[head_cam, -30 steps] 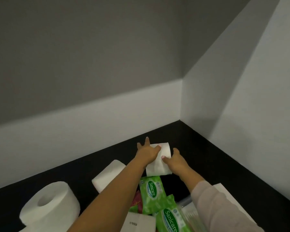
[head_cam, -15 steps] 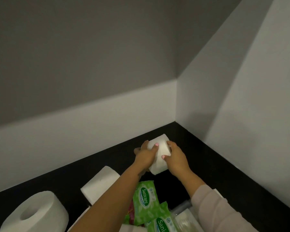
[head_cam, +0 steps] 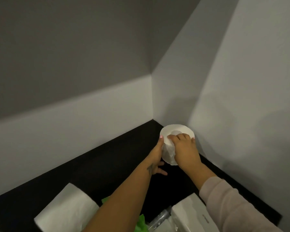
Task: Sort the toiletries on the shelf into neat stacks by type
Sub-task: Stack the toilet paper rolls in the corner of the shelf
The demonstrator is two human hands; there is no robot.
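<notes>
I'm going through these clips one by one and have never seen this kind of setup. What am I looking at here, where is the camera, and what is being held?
There is no machine here: a person works with two bare hands, and the single wide-angle camera sits on their head, looking forward and down. The black surface is a shelf set into a corner of light walls. The left hand and the right hand hold a white toilet roll between them, upright with its hole facing up, right in the far corner. Whether it already rests on the shelf cannot be told. Nearer the camera lie another toilet roll on its side, a bit of green packaging, a white box and something in clear plastic, partly hidden by the arms.
</notes>
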